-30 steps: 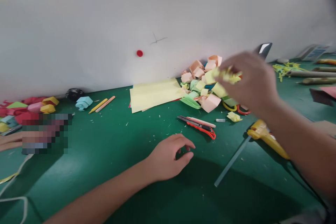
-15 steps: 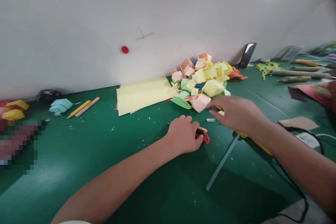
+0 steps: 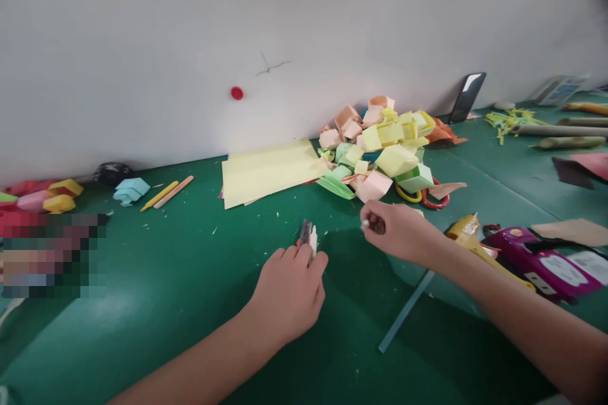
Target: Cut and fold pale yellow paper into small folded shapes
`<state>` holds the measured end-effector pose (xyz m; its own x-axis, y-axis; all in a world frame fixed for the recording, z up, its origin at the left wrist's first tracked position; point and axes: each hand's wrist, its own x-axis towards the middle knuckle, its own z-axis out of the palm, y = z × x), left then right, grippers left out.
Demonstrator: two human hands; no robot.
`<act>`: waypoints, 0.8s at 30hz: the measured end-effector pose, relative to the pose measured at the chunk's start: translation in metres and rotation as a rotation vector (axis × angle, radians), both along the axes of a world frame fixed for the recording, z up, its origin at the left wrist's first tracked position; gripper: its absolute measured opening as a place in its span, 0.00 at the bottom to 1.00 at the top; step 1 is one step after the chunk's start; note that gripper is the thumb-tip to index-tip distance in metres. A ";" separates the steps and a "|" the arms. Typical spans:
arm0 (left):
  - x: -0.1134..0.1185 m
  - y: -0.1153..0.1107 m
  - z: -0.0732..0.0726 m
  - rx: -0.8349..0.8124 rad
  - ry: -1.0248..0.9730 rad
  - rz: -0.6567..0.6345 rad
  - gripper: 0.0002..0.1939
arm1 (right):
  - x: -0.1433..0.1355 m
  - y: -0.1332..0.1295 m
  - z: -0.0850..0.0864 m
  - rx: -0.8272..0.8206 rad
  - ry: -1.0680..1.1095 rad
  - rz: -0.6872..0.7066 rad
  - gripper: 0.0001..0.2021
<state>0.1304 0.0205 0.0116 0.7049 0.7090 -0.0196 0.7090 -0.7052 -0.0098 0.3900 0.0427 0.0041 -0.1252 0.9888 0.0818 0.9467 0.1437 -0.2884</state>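
Observation:
My left hand (image 3: 292, 291) rests low over the green table, its fingers wrapped round a small tool (image 3: 305, 234) with a dark metal end and a bit of red. A cream stick (image 3: 313, 242) pokes out beside that tool; the tool's kind is mostly hidden by my fingers. To the right, my right hand (image 3: 399, 231) is raised slightly with thumb and forefinger pinched on a small white piece (image 3: 365, 223). Folded paper pieces (image 3: 389, 145) in peach, yellow and green lie heaped just beyond it.
Yellow paper sheets (image 3: 273, 171) lie against the white wall. Beside my right forearm are a yellow glue gun (image 3: 463, 231), a purple device (image 3: 541, 262) and a translucent stick (image 3: 406, 313). Red-handled scissors (image 3: 439, 202) sit by the heap. A phone (image 3: 468, 98) leans on the wall.
My left hand has moved left and nearer with the tool, turning its dark end forward. My right hand has picked up the small white piece from the table. The view has shifted slightly.

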 end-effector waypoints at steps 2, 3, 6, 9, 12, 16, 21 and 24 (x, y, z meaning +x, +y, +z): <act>-0.005 -0.002 0.000 0.011 0.040 0.031 0.11 | -0.013 0.000 0.003 -0.049 0.238 0.050 0.03; -0.006 -0.004 0.001 0.009 0.059 0.043 0.11 | -0.020 0.001 0.005 -0.083 0.375 0.076 0.03; -0.005 -0.007 0.002 -0.009 0.107 0.079 0.11 | -0.036 0.006 0.005 -0.193 0.717 0.117 0.06; -0.005 -0.009 0.005 -0.019 0.150 0.137 0.17 | -0.046 0.013 -0.003 -0.298 1.000 0.133 0.08; -0.012 -0.007 0.010 -0.021 0.166 0.227 0.20 | -0.048 0.019 -0.017 -0.348 1.092 0.150 0.11; -0.026 -0.002 0.007 0.018 0.103 0.189 0.16 | -0.045 0.024 -0.030 -0.377 1.104 0.159 0.14; -0.032 0.001 -0.009 0.112 0.104 0.072 0.14 | -0.041 0.023 -0.032 -0.408 1.043 0.188 0.14; -0.031 0.004 -0.016 0.131 0.105 0.029 0.13 | -0.038 0.020 -0.031 -0.411 1.028 0.206 0.15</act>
